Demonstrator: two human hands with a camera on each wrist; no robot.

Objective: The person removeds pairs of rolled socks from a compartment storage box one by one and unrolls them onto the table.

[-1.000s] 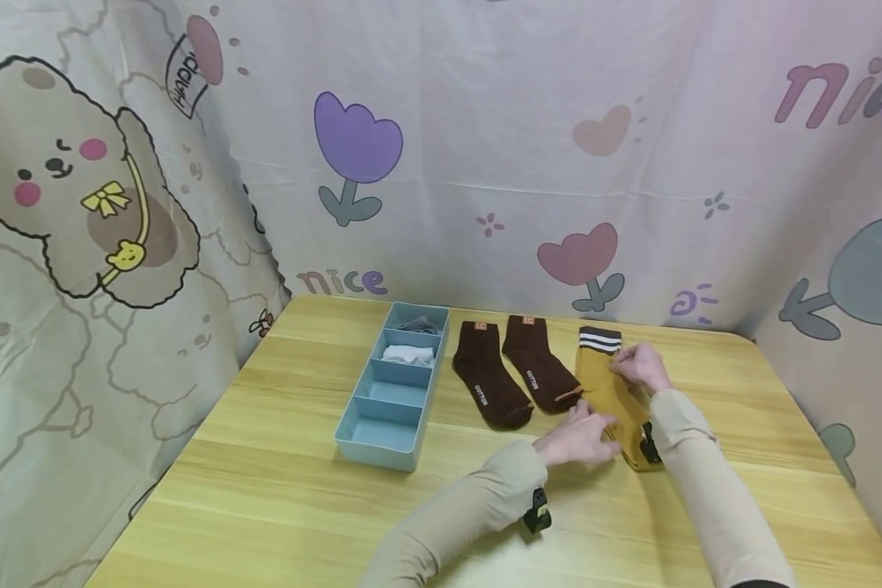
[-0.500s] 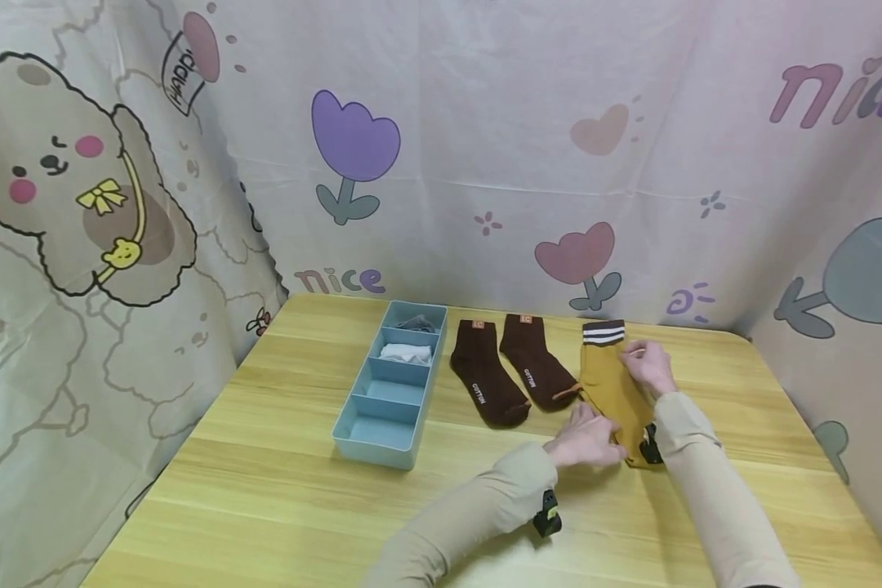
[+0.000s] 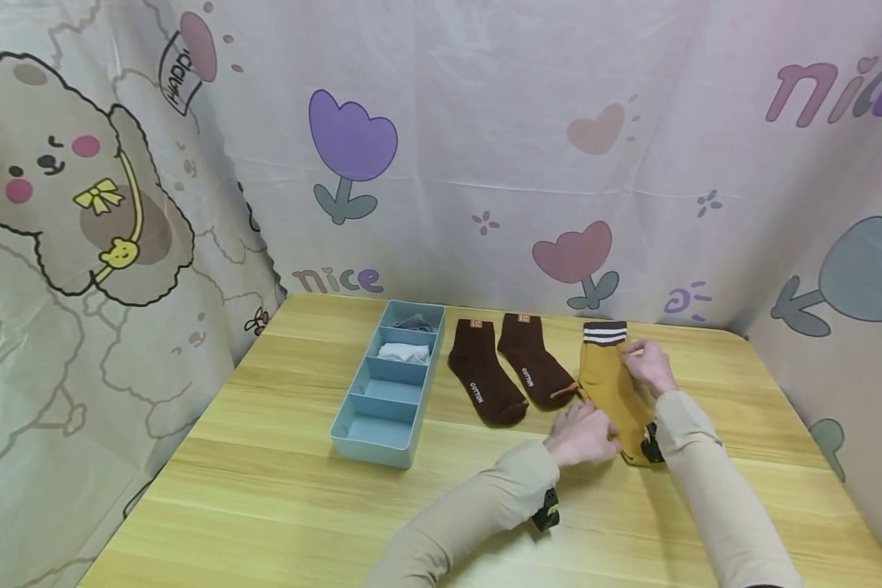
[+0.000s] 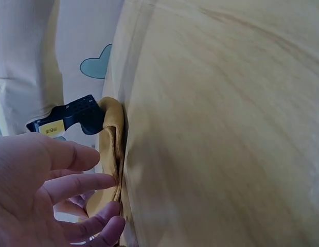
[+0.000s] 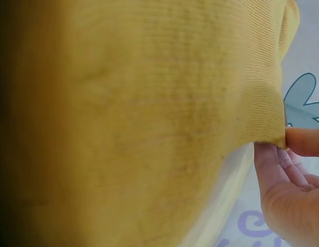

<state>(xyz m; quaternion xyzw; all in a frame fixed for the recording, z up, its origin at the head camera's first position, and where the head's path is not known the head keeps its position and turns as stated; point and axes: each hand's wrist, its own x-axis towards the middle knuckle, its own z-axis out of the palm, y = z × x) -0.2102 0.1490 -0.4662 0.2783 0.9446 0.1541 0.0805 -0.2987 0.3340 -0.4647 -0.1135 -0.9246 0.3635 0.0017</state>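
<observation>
A mustard-yellow sock (image 3: 601, 374) with a dark cuff and white stripes lies lengthwise on the right part of the table. My right hand (image 3: 650, 367) pinches its right edge below the cuff; the right wrist view shows thumb and fingers (image 5: 270, 167) at the knit's edge. On the sock's other side is my left hand (image 3: 582, 434), fingers loosely bent, fingertips at the left edge. In the left wrist view the layered edge of the yellow sock (image 4: 112, 134) stands slightly up, touched by a fingertip. Two brown socks (image 3: 488, 371) lie flat to the left.
A blue-grey divided box (image 3: 375, 449) stands left of the brown socks. Its back compartments hold a grey item (image 3: 415, 323) and a folded white cloth item (image 3: 404, 353). A patterned curtain (image 3: 456, 163) hangs behind the wooden table (image 3: 265, 482).
The yellow sock's cuff has shifted slightly right and straightened, the right hand moving with its edge. My left hand moved right along the sock, then drew its fingers in a little.
</observation>
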